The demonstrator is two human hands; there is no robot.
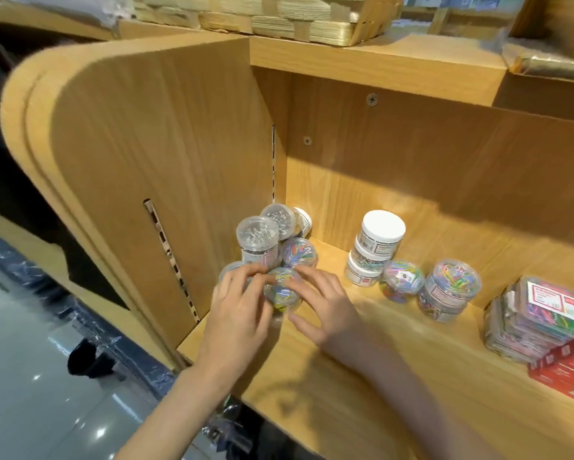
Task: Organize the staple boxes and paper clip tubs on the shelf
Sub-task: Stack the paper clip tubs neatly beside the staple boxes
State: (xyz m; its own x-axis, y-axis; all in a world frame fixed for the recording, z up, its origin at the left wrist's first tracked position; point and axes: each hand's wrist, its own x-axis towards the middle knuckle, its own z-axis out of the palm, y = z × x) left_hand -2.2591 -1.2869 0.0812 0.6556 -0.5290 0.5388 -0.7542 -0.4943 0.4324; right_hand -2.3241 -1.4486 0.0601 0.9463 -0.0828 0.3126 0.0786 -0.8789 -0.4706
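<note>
A clear tub of coloured paper clips (281,290) sits at the front of a cluster in the shelf's left corner. My left hand (237,307) and my right hand (322,303) both grip it, fingers curled round its sides. Behind it stand a coloured tub (299,252) and clear tubs of silver clips (257,235), stacked. Further right are white-lidded tubs (376,240) in a stack, and two more coloured tubs (402,278), (451,287). Flat clear boxes of clips (531,313) and red staple boxes (564,366) lie at the right edge.
The wooden shelf (345,376) has a side panel (166,154) close on the left and a back wall behind the tubs. A shelf board (378,61) above carries a woven basket (279,18). Grey floor shows at lower left.
</note>
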